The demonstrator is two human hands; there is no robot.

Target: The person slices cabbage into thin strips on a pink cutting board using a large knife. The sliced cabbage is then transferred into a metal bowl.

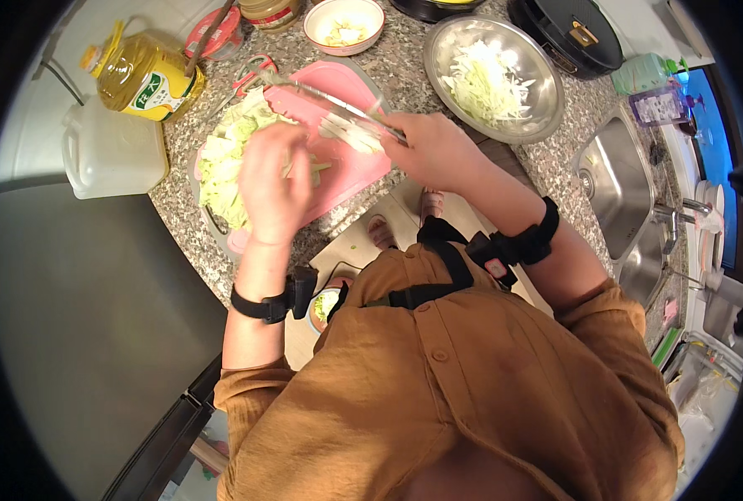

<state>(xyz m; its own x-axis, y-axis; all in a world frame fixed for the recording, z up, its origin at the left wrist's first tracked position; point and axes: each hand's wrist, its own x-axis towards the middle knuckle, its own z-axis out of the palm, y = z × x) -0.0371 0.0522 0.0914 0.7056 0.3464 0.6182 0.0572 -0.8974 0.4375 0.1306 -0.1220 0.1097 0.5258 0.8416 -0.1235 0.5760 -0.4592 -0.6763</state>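
Observation:
My right hand (434,150) grips a kitchen knife (334,99), its blade tilted over a pink cutting board (346,178). Beneath the blade lie pale, thin-cut cabbage strips (352,133). My left hand (274,181), blurred, is over the board's left side with fingers bent and thumb apart; nothing shows in its grasp. Beside and partly under it is a heap of green cabbage leaves (224,166). Shredded cabbage (490,84) fills part of a steel bowl (543,116) at the upper right.
Red-handled scissors (249,75) lie behind the board. A bowl of garlic pieces (346,31), an oil bottle (146,75) and a plastic container (114,153) stand on the granite counter (402,69). A black round pan (568,37) and the sink (619,178) are to the right.

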